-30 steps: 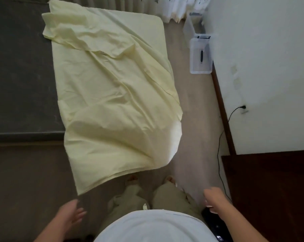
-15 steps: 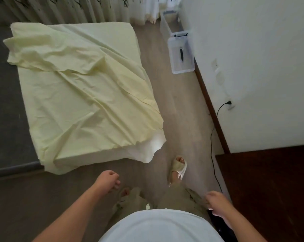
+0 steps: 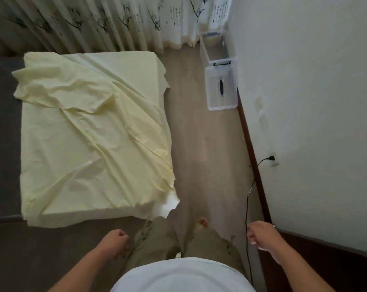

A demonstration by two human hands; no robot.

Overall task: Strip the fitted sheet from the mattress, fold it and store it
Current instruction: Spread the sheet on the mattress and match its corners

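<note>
From the head camera I see the sheet [image 3: 90, 140] lying loose and wrinkled over the right part of the mattress [image 3: 3, 133], its far left corner folded back and its near edge hanging over the mattress end. My left hand [image 3: 117, 242] hangs by my thigh, fingers loosely curled, holding nothing. My right hand [image 3: 260, 237] hangs near the cable [image 3: 247, 207], also loosely curled and empty. A clear box [image 3: 220, 87] stands by the wall.

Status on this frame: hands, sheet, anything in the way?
Left hand, right hand empty, loosely curled. Yellow sheet lies rumpled, unfolded, untouched. Black cable beside right hand.
</note>
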